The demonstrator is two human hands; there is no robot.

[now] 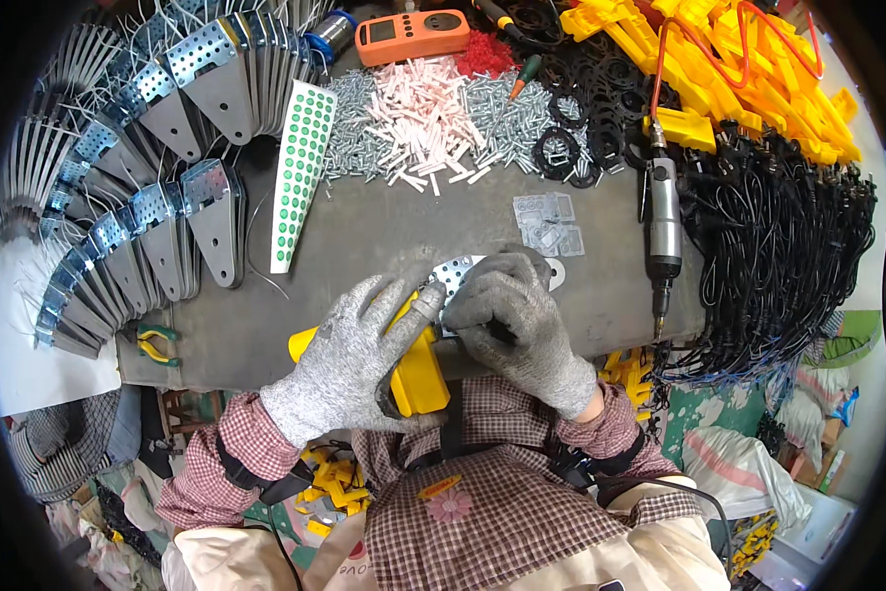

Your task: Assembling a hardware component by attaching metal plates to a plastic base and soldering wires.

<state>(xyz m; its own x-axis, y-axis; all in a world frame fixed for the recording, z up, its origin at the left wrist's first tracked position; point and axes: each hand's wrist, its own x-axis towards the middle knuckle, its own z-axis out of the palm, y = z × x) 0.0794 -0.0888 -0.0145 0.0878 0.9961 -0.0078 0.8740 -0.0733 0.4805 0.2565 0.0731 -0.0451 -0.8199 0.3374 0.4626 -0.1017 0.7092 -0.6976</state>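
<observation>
My left hand (349,360), in a grey knit glove, is closed round a yellow plastic housing (423,374) above the table's front edge. Close to its fingertips is a perforated metal bracket (453,274). My gloved right hand (512,320) lies over that bracket with curled fingers, gripping it; most of the bracket is hidden under the glove. Past the right knuckles a pale rounded end with a hole (557,274) sticks out, and I cannot tell whether it belongs to the bracket. Just beyond are clear plastic pieces (549,224) on the grey table (384,227).
Metal bracket assemblies (216,222) stand in rows at left, near a green-dotted sticker sheet (302,177) and pliers (157,347). Screws (354,128), pink-white sleeves (423,113) and an orange meter (413,37) lie behind. A power screwdriver (664,217), black cables (768,246) and yellow housings (758,79) occupy the right.
</observation>
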